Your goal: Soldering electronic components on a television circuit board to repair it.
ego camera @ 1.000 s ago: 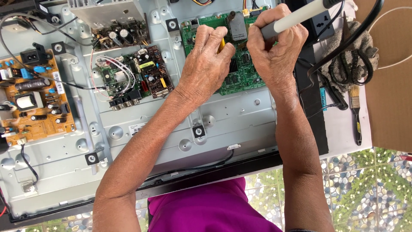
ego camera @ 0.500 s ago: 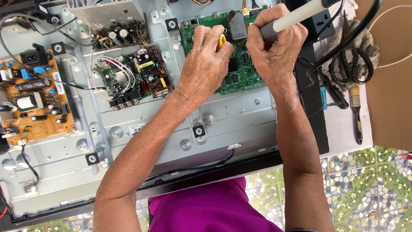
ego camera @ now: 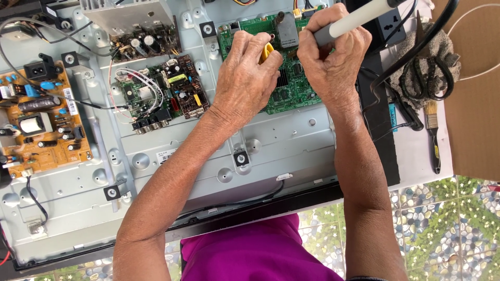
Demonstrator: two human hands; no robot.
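Here the left hand (ego camera: 249, 78) pinches a yellow tool (ego camera: 266, 52), the right hand (ego camera: 333, 62) grips a white-handled tool (ego camera: 359, 20), both over the green board (ego camera: 291, 96), still mounted.

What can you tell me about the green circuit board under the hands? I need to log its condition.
The green circuit board lies flat, mounted on the grey metal back panel near its top edge. It carries small dark chips, a metal shielded block and connectors along the top. The left hand, holding something yellow, and the right hand, gripping a white-handled tool, rest over it and hide much of its surface. No damage shows.
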